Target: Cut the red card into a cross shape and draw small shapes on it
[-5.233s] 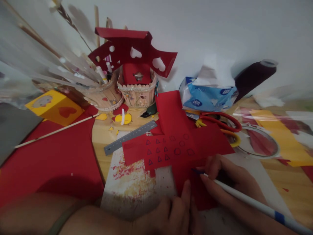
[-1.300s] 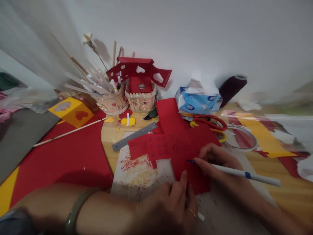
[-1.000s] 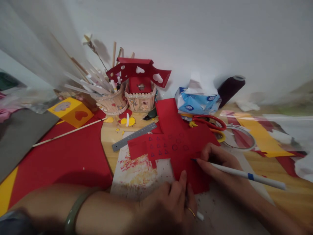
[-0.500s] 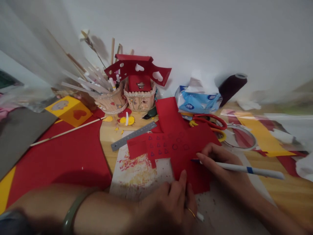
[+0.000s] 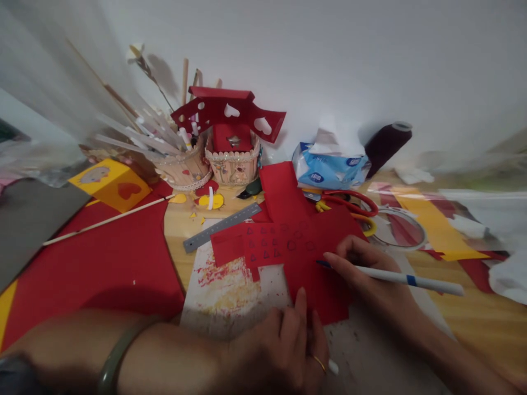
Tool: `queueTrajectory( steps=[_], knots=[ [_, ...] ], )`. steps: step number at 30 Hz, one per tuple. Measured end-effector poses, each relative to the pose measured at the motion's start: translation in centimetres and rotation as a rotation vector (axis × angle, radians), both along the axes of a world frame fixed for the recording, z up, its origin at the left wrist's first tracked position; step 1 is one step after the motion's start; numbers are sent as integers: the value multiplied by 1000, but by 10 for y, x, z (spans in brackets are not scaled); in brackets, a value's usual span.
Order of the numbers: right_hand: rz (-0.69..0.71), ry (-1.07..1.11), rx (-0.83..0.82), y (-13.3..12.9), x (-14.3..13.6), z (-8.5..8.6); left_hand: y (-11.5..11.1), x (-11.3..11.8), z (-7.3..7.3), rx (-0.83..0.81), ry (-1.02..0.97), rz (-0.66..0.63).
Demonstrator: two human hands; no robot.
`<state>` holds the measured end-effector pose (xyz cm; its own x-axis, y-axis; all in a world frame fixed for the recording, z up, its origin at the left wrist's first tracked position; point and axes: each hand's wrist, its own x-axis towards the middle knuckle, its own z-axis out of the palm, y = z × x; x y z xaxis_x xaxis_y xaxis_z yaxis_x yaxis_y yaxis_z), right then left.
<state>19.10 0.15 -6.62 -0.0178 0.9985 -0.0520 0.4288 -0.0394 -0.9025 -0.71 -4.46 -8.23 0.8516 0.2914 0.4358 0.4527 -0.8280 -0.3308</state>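
A red cross-shaped paper (image 5: 317, 291) lies on a stained white sheet (image 5: 222, 299), with small triangles and rounder shapes drawn in rows on it. My right hand (image 5: 364, 269) grips a white marker (image 5: 430, 284) with a blue band; its dark tip is at the red paper, right of centre. My left hand (image 5: 288, 340) rests at the paper's lower edge, fingers bent, closed around a white pen cap (image 5: 333, 367) whose end shows below the ring finger. A grey ruler (image 5: 222, 227) lies beside the paper's left arm.
Behind stand two baskets (image 5: 234, 167), one holding a cut-out red paper. A tissue pack (image 5: 329, 167), red-handled scissors (image 5: 354, 200) and tape roll (image 5: 401, 230) are at the right. A yellow box (image 5: 111, 184) and red sheet (image 5: 107, 263) lie left.
The whole view has shifted slightly, moving things a little to the left in the picture. The marker's tip is still at the red paper, and both hands keep their grips.
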Motion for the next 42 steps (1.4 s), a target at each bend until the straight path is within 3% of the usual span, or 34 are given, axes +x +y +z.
queueTrajectory(
  steps=[13,19,22,30,37,42],
  knots=[
    [-47,129,45,1,1,6,2,-2,-2,-9,27,-41],
    [-265,269,205,-7,16,-10,1,0,-5,-15,-3,-18],
    [-315,285,210,-6,16,-12,1,1,-7,-16,-12,-6],
    [-150,168,172,-4,9,-5,4,1,-7,13,-29,-41],
    [-84,103,177,-2,4,8,2,3,-10,4,-52,-20],
    [-39,38,118,-5,8,4,1,3,-11,12,-40,-10]
  ],
)
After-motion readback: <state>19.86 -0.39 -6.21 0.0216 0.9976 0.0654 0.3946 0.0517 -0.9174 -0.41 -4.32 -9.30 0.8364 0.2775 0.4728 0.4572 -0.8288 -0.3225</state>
